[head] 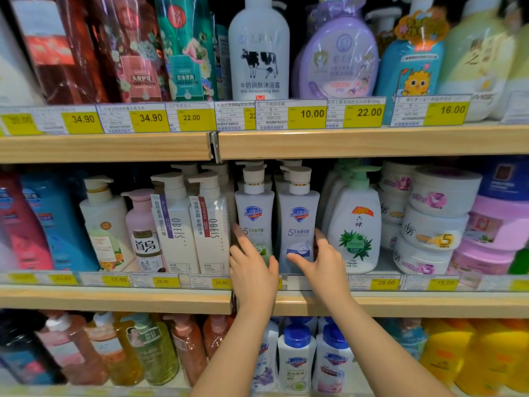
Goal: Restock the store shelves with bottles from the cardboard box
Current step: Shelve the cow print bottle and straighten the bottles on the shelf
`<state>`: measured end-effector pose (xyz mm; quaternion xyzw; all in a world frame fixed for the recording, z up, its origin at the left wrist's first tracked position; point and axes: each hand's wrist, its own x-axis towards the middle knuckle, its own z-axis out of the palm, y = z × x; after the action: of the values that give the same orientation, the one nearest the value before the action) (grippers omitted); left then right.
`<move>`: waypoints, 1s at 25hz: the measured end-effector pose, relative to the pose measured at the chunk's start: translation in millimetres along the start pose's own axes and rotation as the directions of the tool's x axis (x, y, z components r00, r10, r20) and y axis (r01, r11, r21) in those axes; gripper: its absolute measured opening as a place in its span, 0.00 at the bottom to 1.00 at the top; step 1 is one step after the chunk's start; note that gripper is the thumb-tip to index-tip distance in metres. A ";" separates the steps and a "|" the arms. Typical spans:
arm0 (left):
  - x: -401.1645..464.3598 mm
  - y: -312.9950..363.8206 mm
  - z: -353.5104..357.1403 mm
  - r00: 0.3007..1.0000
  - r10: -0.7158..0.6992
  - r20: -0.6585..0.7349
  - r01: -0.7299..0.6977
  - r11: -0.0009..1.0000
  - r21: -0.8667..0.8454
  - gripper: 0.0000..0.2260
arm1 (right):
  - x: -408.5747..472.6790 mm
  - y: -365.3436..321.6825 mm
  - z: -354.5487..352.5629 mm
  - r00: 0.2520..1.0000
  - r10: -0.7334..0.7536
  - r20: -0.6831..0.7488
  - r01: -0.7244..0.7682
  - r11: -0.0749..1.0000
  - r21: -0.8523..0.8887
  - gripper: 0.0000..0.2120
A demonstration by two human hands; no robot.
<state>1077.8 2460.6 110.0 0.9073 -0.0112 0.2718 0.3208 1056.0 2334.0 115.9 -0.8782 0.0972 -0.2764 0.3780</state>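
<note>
Two hands: left hand, right hand touching two Safeguard bottles

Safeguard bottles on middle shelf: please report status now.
Left hand on left Safeguard bottle, right hand on right Safeguard bottle. Both upright at shelf front. Nothing in the way.

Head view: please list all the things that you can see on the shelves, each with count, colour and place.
Safeguard bottles: two in front, more behind, white, middle shelf centre.
OBEIS bottles: two in front, white, left of the Safeguard bottles.
Aloe bottle: one in front, white with green pump, right of them.
Cream jars: about three stacked, white and pink, middle shelf right.
Cow bottle: one, white, top shelf centre.
Purple bottle: one, lilac, top shelf, right of the cow bottle.
Price tags: many, yellow, on the shelf edges.
Small bottles: about three, white with blue caps, bottom shelf.
Left hand: touches the left Safeguard bottle.
Right hand: touches the right Safeguard bottle.
</note>
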 end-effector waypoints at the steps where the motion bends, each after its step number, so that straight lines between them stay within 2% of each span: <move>1: 0.0 -0.6 0.2 1.000 0.002 0.008 -0.002 1.000 -0.004 0.44 | 0.6 0.5 -0.5 1.000 0.002 0.002 -0.002 1.000 0.008 0.37; 5: -9.9 1.1 -4.9 0.998 0.055 0.002 -0.055 0.993 -0.108 0.42 | -5.1 -2.4 -12.8 0.999 0.012 0.038 -0.015 0.996 0.090 0.40; 7: -20.0 11.7 -15.4 0.980 0.176 -0.096 -0.186 0.976 -0.114 0.40 | -10.1 -0.6 -32.2 0.999 -0.048 0.005 0.047 0.992 0.119 0.37; 9: -20.9 32.0 -23.4 0.905 0.363 -0.223 -0.384 0.921 -0.060 0.37 | -13.4 5.6 -58.0 0.987 -0.122 -0.104 0.131 0.988 0.087 0.32; 11: -9.3 58.6 -24.3 0.847 0.457 -0.271 -0.484 0.874 -0.040 0.35 | -9.5 16.0 -79.9 0.952 -0.173 -0.252 0.173 0.985 -0.022 0.32; 14: 13.6 88.3 -17.2 0.872 0.430 -0.236 -0.446 0.895 -0.019 0.37 | 3.8 26.5 -94.5 0.946 -0.109 -0.305 0.062 0.985 -0.158 0.39; 16: 19.4 92.8 -11.3 0.903 0.391 -0.180 -0.399 0.917 -0.011 0.39 | 15.7 26.1 -91.1 0.972 0.002 -0.235 -0.043 0.985 -0.170 0.44; 19: 17.9 88.6 -5.2 0.921 0.363 -0.140 -0.367 0.930 -0.004 0.33 | 34.3 22.2 -79.1 0.972 0.201 -0.125 -0.219 0.965 -0.145 0.49; 22: 18.7 82.6 -4.6 0.899 0.403 -0.174 -0.407 0.913 0.008 0.29 | 42.2 19.0 -65.4 0.952 0.257 -0.167 -0.269 0.962 -0.049 0.53; 25: 21.8 77.9 -4.8 0.886 0.424 -0.186 -0.433 0.901 -0.010 0.27 | 39.9 17.9 -61.1 0.943 0.236 -0.236 -0.246 0.969 -0.015 0.52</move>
<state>1078.8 2404.9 168.9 0.8456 -0.1889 0.4162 0.2758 1055.6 2269.1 153.9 -0.8294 0.2534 -0.3266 0.3757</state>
